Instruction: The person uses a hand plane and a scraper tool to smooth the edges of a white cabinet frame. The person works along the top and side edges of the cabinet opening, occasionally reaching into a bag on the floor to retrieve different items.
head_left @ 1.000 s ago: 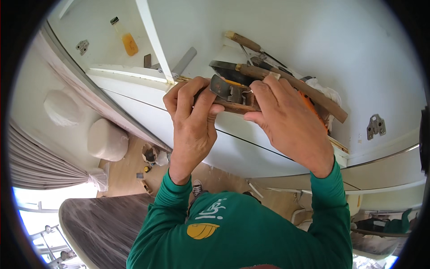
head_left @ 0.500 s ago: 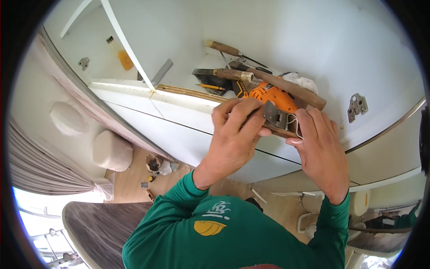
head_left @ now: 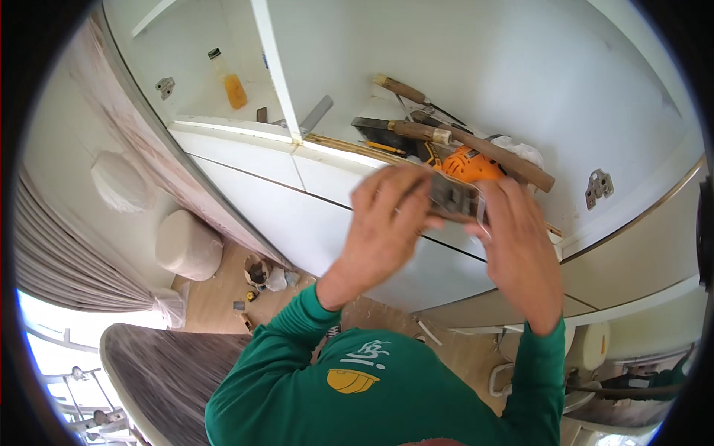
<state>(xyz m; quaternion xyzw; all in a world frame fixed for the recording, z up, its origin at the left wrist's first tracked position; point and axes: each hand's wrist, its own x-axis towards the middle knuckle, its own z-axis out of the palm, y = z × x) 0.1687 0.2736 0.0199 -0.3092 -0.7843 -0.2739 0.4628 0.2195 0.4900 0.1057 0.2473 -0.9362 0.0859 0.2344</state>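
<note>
A small hand plane point(head_left: 452, 198), a wooden body with a dark metal piece on top, is held level between my two hands above the cabinet's front edge. My left hand point(head_left: 388, 223) closes around one end, fingers bent over it and thumb beneath. At the other end my right hand point(head_left: 525, 260) grips with bent fingers, blurred by motion. A thin white cord point(head_left: 483, 215) loops beside the right fingers. Just beyond the plane lies an orange power tool point(head_left: 470, 163), partly hidden by it and a long wooden bar point(head_left: 509, 158).
Wood-handled tools point(head_left: 420, 131), a pencil point(head_left: 385, 147) and crumpled white material point(head_left: 519, 152) lie in the white cabinet point(head_left: 446, 37). A bottle of orange liquid point(head_left: 235, 91) occupies the left compartment. Metal hinges point(head_left: 599, 188) stick out at the sides. A wrapped stool point(head_left: 189, 245) stands left.
The view has shifted, so the cabinet and tools appear farther right and lower. My hands have tilted the plane, and its metal piece now looks flatter. Both hands keep their grip.
</note>
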